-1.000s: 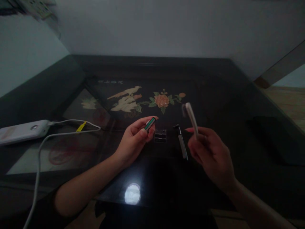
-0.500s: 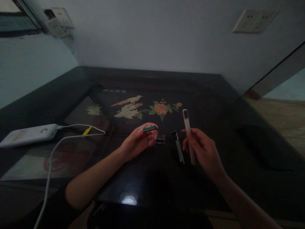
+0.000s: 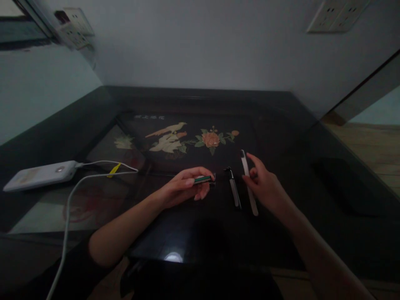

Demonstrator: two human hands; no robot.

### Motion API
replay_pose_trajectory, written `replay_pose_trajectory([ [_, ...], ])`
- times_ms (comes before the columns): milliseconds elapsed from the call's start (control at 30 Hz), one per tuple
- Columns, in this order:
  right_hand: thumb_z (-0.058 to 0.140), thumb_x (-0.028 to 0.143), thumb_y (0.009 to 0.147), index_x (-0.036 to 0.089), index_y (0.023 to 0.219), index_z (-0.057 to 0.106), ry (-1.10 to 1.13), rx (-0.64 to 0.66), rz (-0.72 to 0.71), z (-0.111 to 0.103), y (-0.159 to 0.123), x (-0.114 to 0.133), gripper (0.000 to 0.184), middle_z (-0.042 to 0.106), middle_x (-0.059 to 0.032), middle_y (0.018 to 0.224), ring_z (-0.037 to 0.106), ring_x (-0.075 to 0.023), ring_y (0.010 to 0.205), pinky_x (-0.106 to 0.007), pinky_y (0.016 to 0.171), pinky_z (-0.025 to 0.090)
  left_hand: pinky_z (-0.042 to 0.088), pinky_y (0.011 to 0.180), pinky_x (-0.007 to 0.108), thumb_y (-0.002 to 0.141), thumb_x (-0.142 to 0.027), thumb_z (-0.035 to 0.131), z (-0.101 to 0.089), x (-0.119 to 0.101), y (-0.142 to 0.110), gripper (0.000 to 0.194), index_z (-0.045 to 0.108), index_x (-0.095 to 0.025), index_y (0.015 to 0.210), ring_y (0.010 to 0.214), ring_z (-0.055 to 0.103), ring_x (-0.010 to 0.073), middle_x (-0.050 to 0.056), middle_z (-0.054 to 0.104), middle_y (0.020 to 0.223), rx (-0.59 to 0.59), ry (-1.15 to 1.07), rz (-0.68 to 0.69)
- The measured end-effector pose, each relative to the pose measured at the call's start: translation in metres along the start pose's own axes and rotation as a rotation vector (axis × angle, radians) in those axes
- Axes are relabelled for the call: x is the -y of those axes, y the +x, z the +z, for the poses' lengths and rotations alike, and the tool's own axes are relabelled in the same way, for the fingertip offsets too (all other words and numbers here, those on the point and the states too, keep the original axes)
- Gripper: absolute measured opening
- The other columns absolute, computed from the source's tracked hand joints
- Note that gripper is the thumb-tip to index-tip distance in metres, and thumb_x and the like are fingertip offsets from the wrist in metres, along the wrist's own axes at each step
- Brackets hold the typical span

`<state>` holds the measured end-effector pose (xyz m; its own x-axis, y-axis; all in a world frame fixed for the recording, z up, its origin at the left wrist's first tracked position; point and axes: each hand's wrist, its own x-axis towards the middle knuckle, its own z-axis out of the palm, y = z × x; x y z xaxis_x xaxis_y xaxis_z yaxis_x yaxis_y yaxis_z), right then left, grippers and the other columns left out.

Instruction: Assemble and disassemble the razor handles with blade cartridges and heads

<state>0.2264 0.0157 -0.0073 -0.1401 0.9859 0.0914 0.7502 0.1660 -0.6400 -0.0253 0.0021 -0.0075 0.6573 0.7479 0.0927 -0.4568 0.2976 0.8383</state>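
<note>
My left hand (image 3: 184, 189) is closed, pinching a small dark bar with a green stripe (image 3: 202, 179) between thumb and fingers. Just beyond its fingertips, a small shiny piece (image 3: 214, 179) shows in part on the black table. My right hand (image 3: 264, 181) has its thumb and index finger apart beside a slim pale stick (image 3: 252, 201) with a dark oval at its top end. The thumb tip overlaps this stick, which appears to lie on the table. Left of it lies a thin grey-and-black handle (image 3: 234, 192) with a small bent metal top.
A white power bank (image 3: 40, 175) lies at the left, with a white cable (image 3: 66, 221) and yellow tag (image 3: 114, 169) running from it. The glossy black table (image 3: 193, 237) has an inlaid bird-and-flower picture (image 3: 211, 139). A dark flat object (image 3: 340, 187) lies at the right.
The pale stick has come down to the table, and my right fingers have spread from it. My left hand has shifted slightly right and nearer with the green-striped bar.
</note>
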Motion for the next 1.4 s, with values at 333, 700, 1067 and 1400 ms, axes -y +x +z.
replay_pose_trajectory([
  [333, 0.047, 0.022, 0.088, 0.013, 0.143, 0.040, -0.239, 0.131, -0.026, 0.013, -0.007, -0.009, 0.056, 0.071, -0.0097, 0.082, 0.067, -0.0237, 0.068, -0.033, 0.061, 0.044, 0.030, 0.051, 0.022, 0.074, -0.031, 0.075, 0.007, 0.005, 0.000, 0.044, 0.060, -0.016, 0.113, 0.049, 0.044, 0.0077, -0.003, 0.055, 0.058, -0.065, 0.001, -0.062],
  [700, 0.049, 0.025, 0.094, 0.020, 0.110, 0.065, -0.023, -0.082, -0.360, -0.007, -0.013, 0.019, 0.023, 0.063, -0.0046, 0.082, 0.059, -0.0161, 0.068, -0.028, 0.063, 0.047, 0.036, 0.049, 0.017, 0.075, -0.027, 0.076, 0.012, 0.006, -0.002, 0.042, 0.062, -0.016, 0.114, 0.054, 0.054, 0.0086, 0.000, 0.064, 0.065, -0.064, -0.007, -0.185],
  [1067, 0.062, 0.026, 0.089, 0.022, 0.108, 0.068, 0.151, 0.004, -0.680, 0.004, -0.024, 0.026, 0.021, 0.060, -0.0048, 0.090, 0.060, -0.0163, 0.080, -0.028, 0.071, 0.052, 0.044, 0.053, 0.018, 0.070, -0.030, 0.080, 0.013, 0.009, -0.002, 0.043, 0.063, -0.014, 0.106, 0.053, 0.058, 0.0088, -0.001, 0.066, 0.064, -0.054, -0.005, -0.312],
  [1400, 0.057, 0.027, 0.092, 0.016, 0.095, 0.069, 0.101, -0.081, -0.806, 0.009, -0.026, 0.024, 0.016, 0.063, -0.0054, 0.083, 0.063, -0.0125, 0.073, -0.022, 0.063, 0.051, 0.042, 0.054, 0.019, 0.072, -0.036, 0.078, 0.014, 0.008, -0.003, 0.047, 0.059, -0.013, 0.109, 0.056, 0.058, 0.0089, 0.000, 0.066, 0.066, 0.017, 0.059, -0.383],
])
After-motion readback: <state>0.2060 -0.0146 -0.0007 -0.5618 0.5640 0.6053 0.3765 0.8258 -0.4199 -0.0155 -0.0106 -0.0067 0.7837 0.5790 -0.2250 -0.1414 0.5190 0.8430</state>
